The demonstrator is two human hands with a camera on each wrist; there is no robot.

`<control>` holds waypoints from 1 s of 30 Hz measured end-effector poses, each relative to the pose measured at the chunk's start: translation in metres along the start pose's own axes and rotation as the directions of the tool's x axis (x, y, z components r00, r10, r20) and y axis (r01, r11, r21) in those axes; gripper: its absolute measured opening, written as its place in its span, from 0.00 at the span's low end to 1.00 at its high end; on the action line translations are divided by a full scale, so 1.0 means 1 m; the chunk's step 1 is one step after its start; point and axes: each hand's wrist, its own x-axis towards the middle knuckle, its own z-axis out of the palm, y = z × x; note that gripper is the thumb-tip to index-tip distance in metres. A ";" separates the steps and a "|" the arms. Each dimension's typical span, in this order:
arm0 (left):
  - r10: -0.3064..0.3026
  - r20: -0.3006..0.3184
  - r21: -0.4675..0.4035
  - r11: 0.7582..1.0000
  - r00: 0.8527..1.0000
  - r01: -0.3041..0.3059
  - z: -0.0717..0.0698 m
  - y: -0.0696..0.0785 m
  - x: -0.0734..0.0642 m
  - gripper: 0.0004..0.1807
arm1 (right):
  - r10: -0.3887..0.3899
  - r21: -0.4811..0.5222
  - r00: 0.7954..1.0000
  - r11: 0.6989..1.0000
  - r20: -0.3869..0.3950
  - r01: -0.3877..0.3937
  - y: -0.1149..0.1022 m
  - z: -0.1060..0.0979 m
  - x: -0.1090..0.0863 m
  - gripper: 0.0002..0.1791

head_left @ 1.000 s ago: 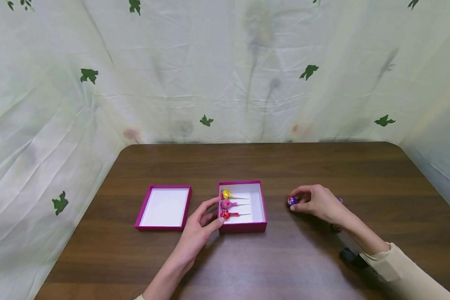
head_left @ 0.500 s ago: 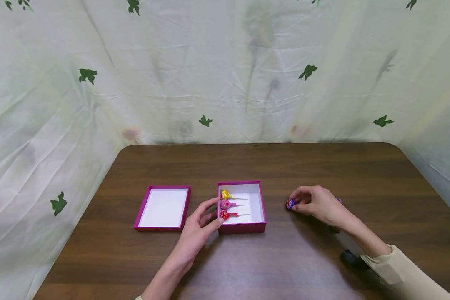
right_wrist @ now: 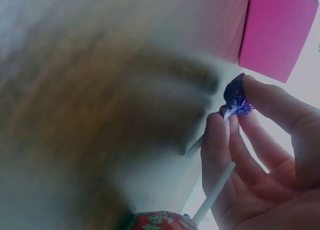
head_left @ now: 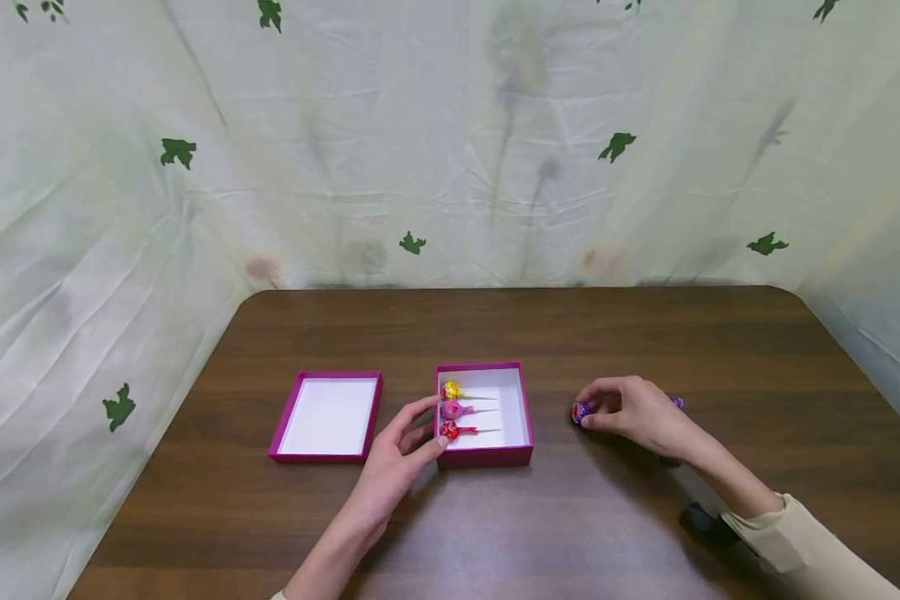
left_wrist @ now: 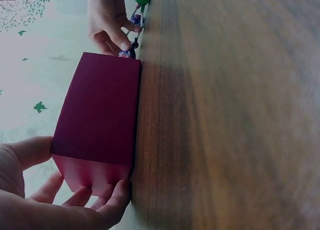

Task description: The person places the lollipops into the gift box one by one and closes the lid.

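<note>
My left hand (head_left: 401, 454) holds the left end of an open magenta box (head_left: 487, 456), its thumb at the near-left rim and several fingers against the outer left wall (left_wrist: 95, 172). Inside the white interior lie a yellow lollipop (head_left: 451, 389), a pink lollipop (head_left: 453, 409) and a red lollipop (head_left: 450, 429), heads to the left and sticks to the right. To the right of the box, my right hand (head_left: 641, 414) pinches a purple-wrapped lollipop (head_left: 581, 412) between thumb and fingertips, low over the table. In the right wrist view its crinkled wrapper (right_wrist: 237, 97) shows at the fingertips.
A magenta lid (head_left: 326, 417) lies left of the box, white inside up. Another purple lollipop (head_left: 677, 402) lies behind my right wrist. A red-wrapped lollipop (right_wrist: 162, 221) is beneath the right hand. A pale curtain (head_left: 450, 150) hangs behind the brown table (head_left: 435, 329).
The purple lollipop has turned a little in my right fingers, and that hand has shifted slightly toward me. My left hand and the box stay where they were.
</note>
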 end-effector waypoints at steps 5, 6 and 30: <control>-0.011 0.000 0.000 1.000 1.000 0.011 0.000 0.000 0.000 0.27 | -0.036 0.052 0.999 0.998 -0.017 0.037 -0.004 0.001 -0.002 0.11; -0.012 -0.001 0.001 1.000 1.000 0.012 0.000 0.000 0.000 0.27 | -0.041 0.064 0.999 0.997 -0.023 0.042 -0.005 0.001 -0.002 0.11; 0.000 -0.001 0.003 1.000 1.000 0.000 0.000 0.000 0.000 0.27 | -0.187 0.461 0.981 0.867 -0.052 0.190 -0.079 0.014 0.007 0.17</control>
